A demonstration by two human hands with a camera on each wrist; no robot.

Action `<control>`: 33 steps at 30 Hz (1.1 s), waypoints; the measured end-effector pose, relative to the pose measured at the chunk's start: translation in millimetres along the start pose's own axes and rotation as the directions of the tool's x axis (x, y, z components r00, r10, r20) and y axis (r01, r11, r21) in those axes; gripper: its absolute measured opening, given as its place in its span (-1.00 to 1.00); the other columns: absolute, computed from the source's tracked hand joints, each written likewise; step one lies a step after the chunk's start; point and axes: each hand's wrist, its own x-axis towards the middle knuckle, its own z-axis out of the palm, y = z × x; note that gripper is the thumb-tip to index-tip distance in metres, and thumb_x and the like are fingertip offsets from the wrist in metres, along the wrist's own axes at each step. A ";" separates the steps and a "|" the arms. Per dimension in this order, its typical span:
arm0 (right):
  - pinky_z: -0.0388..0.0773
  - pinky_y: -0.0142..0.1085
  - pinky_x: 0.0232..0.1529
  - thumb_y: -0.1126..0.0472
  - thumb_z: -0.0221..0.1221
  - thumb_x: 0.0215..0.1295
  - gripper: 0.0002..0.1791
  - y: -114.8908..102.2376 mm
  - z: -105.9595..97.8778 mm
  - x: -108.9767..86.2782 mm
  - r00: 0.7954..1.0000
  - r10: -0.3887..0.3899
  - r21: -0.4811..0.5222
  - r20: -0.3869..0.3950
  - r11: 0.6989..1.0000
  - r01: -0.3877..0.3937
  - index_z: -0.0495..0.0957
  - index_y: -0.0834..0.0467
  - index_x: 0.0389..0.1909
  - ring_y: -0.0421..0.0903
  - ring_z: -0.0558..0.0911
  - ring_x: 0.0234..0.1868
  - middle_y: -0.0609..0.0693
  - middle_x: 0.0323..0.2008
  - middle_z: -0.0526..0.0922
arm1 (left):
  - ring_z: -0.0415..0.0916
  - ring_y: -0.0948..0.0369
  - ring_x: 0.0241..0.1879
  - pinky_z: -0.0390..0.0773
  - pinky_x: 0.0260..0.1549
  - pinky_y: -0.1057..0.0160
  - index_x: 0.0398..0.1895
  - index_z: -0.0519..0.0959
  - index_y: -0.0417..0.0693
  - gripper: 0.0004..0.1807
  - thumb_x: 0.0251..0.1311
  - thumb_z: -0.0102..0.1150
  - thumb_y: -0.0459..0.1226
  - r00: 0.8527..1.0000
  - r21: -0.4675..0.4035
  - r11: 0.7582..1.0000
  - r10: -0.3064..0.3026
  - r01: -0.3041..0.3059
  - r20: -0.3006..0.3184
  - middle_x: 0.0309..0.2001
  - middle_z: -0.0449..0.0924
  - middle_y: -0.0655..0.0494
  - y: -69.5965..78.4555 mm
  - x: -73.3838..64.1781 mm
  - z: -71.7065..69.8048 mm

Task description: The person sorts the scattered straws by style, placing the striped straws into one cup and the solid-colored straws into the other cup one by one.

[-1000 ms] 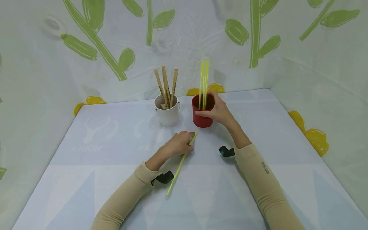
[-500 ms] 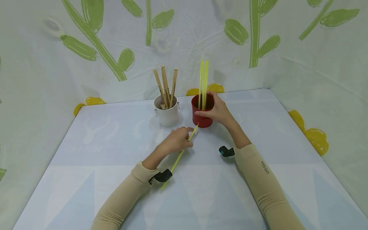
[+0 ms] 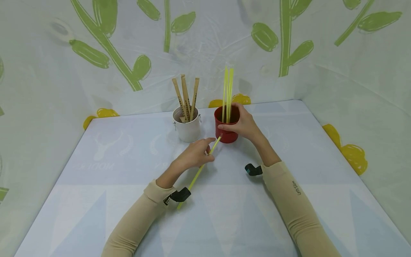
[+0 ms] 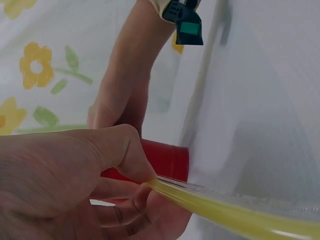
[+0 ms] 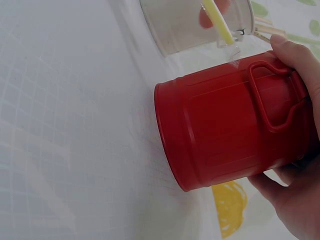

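My left hand (image 3: 193,154) pinches a long yellow straw (image 3: 196,175) between thumb and fingers. The straw slants up toward the red bucket (image 3: 229,138), its tip overlapping the bucket's front in the head view. Clear wrapping shows along the straw (image 4: 220,206) in the left wrist view, and past its tip in the right wrist view. My right hand (image 3: 244,123) grips the red bucket at its rim, thumb in front and fingers behind. Several yellow straws (image 3: 229,85) stand upright inside that bucket. A folded wire handle (image 5: 255,95) lies against its side in the right wrist view.
Left of the red bucket stands a white bucket (image 3: 188,132) holding several brown paper-wrapped sticks (image 3: 184,93). Behind both, the table (image 3: 135,214) ends at a wall curtain with green leaf prints (image 3: 264,36). A black camera (image 3: 180,195) sits at my left wrist.
My left hand has shifted slightly up and left, still holding the straw. The straw's tip has risen from the tabletop to the front of the red bucket. The right hand stays put.
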 end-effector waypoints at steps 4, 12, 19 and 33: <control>0.51 0.01 0.20 -0.06 0.51 -0.04 -0.05 -1.0 0.2 -0.2 1.000 -0.002 0.001 -0.004 1.000 0.002 0.18 -0.02 0.33 -0.02 0.45 0.22 0.00 0.22 0.45 | 0.48 0.20 -0.33 0.49 -0.45 0.34 0.41 0.30 -0.10 -0.28 0.13 0.24 -0.31 1.000 0.004 1.000 0.000 0.000 -0.004 -0.27 0.58 0.07 0.6 -1.4 -1.1; 0.52 0.00 0.19 -0.07 0.51 -0.06 -0.03 0.1 0.8 2.1 1.000 -0.019 -0.016 -0.007 1.000 0.019 0.18 0.01 0.33 -0.01 0.46 0.21 0.02 0.22 0.46 | 0.45 0.19 -0.30 0.43 -0.36 0.31 0.38 0.35 -0.12 -0.31 0.11 0.24 -0.31 0.999 0.031 0.999 0.028 -0.027 -0.034 -0.32 0.59 0.10 0.5 -1.2 -1.4; 0.51 0.00 0.20 -0.07 0.51 -0.05 -0.03 0.4 1.3 2.1 1.000 -0.018 -0.019 -0.006 1.000 0.018 0.18 0.01 0.34 -0.01 0.45 0.22 0.02 0.22 0.45 | 0.45 0.23 -0.44 0.41 -0.48 0.35 0.36 0.36 -0.12 -0.32 0.08 0.22 -0.35 0.995 -0.014 0.997 0.074 -0.075 -0.069 -0.31 0.58 0.07 3.5 -5.2 -6.4; 0.52 -0.02 0.20 0.08 0.49 0.01 -0.08 1.7 0.4 -0.1 0.998 -0.065 -0.032 -0.019 0.997 0.065 0.18 0.06 0.34 0.00 0.47 0.20 0.05 0.23 0.45 | 0.46 0.21 -0.42 0.46 -0.44 0.34 0.24 0.47 -0.12 -0.44 0.08 0.20 -0.36 0.972 -0.046 0.985 0.157 -0.167 -0.172 -0.32 0.59 0.06 13.1 -8.4 -19.0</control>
